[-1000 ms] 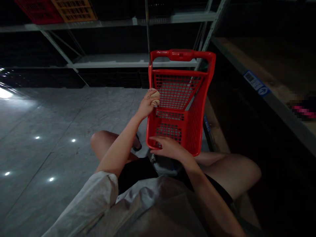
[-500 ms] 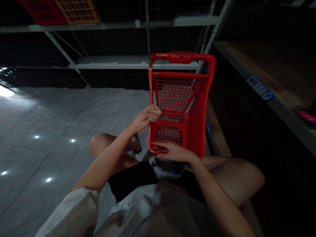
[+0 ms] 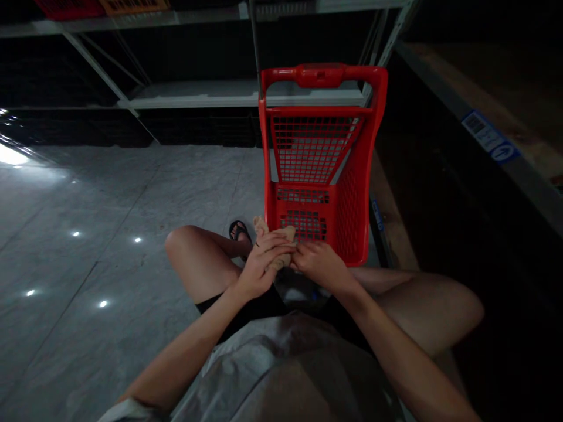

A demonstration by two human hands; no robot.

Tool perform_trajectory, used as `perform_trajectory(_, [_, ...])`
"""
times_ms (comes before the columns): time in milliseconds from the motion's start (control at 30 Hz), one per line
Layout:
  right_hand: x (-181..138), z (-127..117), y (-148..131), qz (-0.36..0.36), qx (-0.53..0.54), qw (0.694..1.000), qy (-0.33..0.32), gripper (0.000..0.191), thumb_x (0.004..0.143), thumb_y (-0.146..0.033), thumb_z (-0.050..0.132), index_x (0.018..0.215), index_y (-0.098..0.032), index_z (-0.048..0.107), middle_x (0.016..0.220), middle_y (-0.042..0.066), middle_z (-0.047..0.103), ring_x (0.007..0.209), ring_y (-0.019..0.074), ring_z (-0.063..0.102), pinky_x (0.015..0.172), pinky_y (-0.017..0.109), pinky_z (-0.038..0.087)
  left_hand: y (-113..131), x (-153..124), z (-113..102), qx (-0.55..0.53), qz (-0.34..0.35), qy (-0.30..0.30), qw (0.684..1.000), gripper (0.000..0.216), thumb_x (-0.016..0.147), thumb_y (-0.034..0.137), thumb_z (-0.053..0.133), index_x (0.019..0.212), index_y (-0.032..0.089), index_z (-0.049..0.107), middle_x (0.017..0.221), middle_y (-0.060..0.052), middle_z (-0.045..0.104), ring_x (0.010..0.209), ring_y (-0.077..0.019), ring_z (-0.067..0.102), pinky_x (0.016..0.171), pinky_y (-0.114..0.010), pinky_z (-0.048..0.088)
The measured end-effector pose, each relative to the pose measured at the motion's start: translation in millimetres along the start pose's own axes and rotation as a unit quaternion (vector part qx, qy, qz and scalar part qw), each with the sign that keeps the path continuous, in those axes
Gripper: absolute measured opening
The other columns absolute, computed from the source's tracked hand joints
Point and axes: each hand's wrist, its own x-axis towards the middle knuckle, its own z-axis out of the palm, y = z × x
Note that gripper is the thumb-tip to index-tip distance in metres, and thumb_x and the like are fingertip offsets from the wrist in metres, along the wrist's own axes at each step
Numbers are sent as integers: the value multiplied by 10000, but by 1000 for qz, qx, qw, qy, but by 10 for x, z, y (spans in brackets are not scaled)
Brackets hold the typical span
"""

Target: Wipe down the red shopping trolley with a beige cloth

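While the left hand [image 3: 260, 261] is holding a crumpled beige cloth [image 3: 288, 233] clamped in its grip by the near-left corner of a red plastic mesh cart [image 3: 354, 211], the right hand [image 3: 317, 264] is curling alongside; cannot tell its grip.

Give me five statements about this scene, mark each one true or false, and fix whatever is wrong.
1. The left hand holds a beige cloth. True.
2. The right hand grips the handle of the red cart. False: it is beside the left hand, by the cloth, well away from the handle.
3. The handle is at the end of the cart farther from the person. True.
4. The orange crate stands to the left of the red crate. False: it stands to the right of the red one.
5. A blue label is on the shelf edge at the right of the picture. True.
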Motion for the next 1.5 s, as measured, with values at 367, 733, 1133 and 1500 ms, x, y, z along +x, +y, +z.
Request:
perform_trajectory(367, [181,30,334,2,-65,997,45,396,1001,-486,588,863,-150,748,829,96,759,814,232,730,658,315,404,-401,735,1,77,-55,129,987,343,971,139,416,1038,187,749,1091,-77,736,1127,-213,652,1115,-444,484])
perform_trajectory(733, [115,166,71,114,222,948,198,888,801,-281,767,1578,-160,353,1375,150,685,1201,283,665,1072,473,447,218,219,371,11,-13,130,991,430,940,46,475,1296,233,627,1230,-88,694,1213,-212,649,1087,-435,538])
perform_trajectory(1133, [-34,322,321,265,98,853,439,456,809,-34,471,1124,-228,737,1212,119,686,1177,271,617,1031,475,518,-225,479,-107,193,-18,-52,980,190,1010,285,573,1130,221,707,1182,-62,733,1328,-278,551,1270,-618,253])
perform_trajectory(1500, [35,546,515,117,45,931,342,398,911,-185,545,1289,-209,668,1301,134,676,1284,294,581,1170,574,435,-344,505,-67,145,-17,-50,988,315,1046,307,482,835,218,698,925,-59,667,1247,-271,517,1198,-544,357])
